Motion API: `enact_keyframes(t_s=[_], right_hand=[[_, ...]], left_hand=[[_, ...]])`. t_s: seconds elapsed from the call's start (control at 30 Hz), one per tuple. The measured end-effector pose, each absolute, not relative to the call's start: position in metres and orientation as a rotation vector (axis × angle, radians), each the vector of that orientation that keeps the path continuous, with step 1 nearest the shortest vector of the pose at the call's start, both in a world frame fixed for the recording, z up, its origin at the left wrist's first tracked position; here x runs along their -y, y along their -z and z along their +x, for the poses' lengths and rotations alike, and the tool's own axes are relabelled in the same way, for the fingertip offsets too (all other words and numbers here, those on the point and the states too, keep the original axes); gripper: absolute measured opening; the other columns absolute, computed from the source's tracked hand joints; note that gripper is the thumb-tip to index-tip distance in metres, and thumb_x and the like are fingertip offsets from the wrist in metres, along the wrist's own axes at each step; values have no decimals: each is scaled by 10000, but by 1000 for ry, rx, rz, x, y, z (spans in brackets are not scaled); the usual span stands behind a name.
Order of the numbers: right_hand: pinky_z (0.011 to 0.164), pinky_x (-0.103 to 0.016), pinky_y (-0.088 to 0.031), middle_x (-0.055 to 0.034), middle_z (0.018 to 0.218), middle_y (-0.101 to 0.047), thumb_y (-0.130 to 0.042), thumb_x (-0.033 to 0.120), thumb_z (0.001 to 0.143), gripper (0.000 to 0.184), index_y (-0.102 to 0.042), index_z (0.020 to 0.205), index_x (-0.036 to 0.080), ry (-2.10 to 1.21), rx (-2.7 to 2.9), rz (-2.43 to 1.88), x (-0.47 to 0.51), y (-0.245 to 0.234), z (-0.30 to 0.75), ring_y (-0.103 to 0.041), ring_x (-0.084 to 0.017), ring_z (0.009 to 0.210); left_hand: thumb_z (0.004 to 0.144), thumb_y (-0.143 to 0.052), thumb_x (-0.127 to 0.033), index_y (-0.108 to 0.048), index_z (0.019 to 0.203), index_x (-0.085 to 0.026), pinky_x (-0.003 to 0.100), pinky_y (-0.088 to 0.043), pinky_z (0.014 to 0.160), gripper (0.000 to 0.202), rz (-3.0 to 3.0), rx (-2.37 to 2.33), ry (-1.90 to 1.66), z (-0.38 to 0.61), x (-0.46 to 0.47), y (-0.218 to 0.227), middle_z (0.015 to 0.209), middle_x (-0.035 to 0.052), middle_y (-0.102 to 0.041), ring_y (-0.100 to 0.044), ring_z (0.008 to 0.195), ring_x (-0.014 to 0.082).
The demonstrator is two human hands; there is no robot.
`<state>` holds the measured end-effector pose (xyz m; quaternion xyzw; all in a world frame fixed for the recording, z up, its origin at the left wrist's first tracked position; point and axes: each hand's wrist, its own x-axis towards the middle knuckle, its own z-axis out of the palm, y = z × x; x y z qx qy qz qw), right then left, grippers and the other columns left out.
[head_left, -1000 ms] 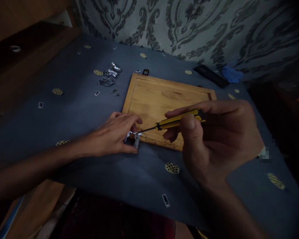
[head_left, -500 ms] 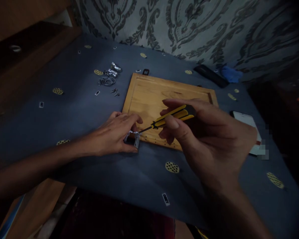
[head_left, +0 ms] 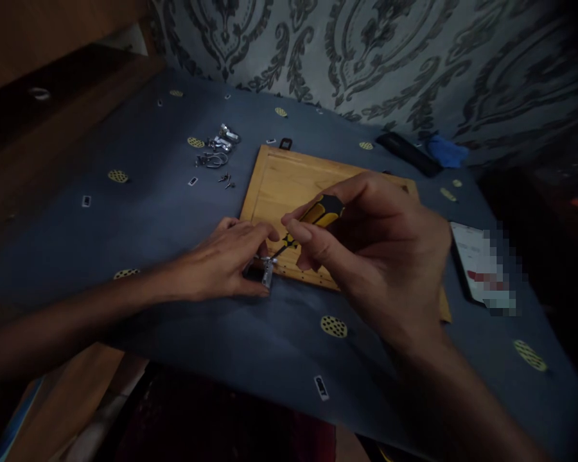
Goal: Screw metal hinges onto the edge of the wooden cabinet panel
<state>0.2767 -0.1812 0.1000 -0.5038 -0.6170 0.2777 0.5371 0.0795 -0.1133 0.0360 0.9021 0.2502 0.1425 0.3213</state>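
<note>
My right hand (head_left: 383, 256) grips a screwdriver (head_left: 324, 210) with a yellow and black handle, slanted down to the left. Its tip meets a small metal fitting (head_left: 268, 273) at the near left corner of a wooden board (head_left: 284, 183). Around that fitting my left hand (head_left: 228, 260) is closed, thumb on the near side and fingers on the far side, holding it against the board's edge. A dark part shows inside the fitting; the exact kind is unclear. Whether a screw sits under the tip is too small to tell.
Several shiny metal fittings (head_left: 221, 144) and loose screws (head_left: 227, 181) lie beyond my left hand. A dark loop (head_left: 285, 143) sticks out at the board's far edge. Right of the board are a phone (head_left: 476, 263), a black case (head_left: 408, 154) and a blue cloth (head_left: 447, 151).
My right hand has moved left and closer to the fitting, its fingers now further down the screwdriver handle. The screwdriver stands a little steeper. My left hand keeps its hold.
</note>
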Motion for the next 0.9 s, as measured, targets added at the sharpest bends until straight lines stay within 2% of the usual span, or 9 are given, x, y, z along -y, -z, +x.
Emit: enact_keyframes(t_s=[0.13,0.27,0.43,0.7,0.8,0.9], right_hand=[[519,-295,-565,26,849,-744,-904,440,907,247,-746,980,265,-691,1571,-1170,179,-105,280,-665,-131,572],[518,-290,-574,31,788,-734,-826,427,983,196,-758,943,247,-719,1659,-1126,181,-106,284,-690,-134,570],[486,-285,-545,35,755,-706,-901,457,907,283,-726,864,238,-695,1583,-1145,182,-98,283,-657,-129,547],[457,-292,-504,42,724,-678,-979,413,819,380,-635,808,254,-683,1490,-1141,180,-93,284,-608,-130,514],[492,-294,-532,37,777,-704,-973,438,822,351,-677,869,255,-708,1495,-1141,181,-95,286,-641,-138,560],[568,-302,-571,28,786,-723,-899,456,910,253,-760,952,249,-757,1561,-1157,182,-96,289,-674,-144,617]], left_hand=[[863,-865,-405,-524,1221,-241,457,-396,1062,521,2353,-663,-375,80,114,-38,1121,27,-720,-666,1120,312],[836,-875,-402,-531,1211,-242,470,-390,1072,533,2332,-692,-350,81,114,-41,1160,31,-725,-674,1110,311],[815,-895,-369,-534,1222,-253,480,-408,1089,556,2319,-723,-336,83,115,-44,1170,31,-727,-668,1162,325],[810,-922,-306,-521,1236,-245,457,-396,1099,588,2326,-720,-325,83,116,-45,1176,25,-731,-659,1188,316],[827,-905,-322,-521,1229,-243,446,-393,1092,561,2323,-711,-320,82,115,-45,1158,21,-728,-659,1185,314],[829,-897,-359,-525,1218,-246,449,-388,1088,550,2315,-711,-309,82,115,-45,1135,17,-729,-666,1152,311]])
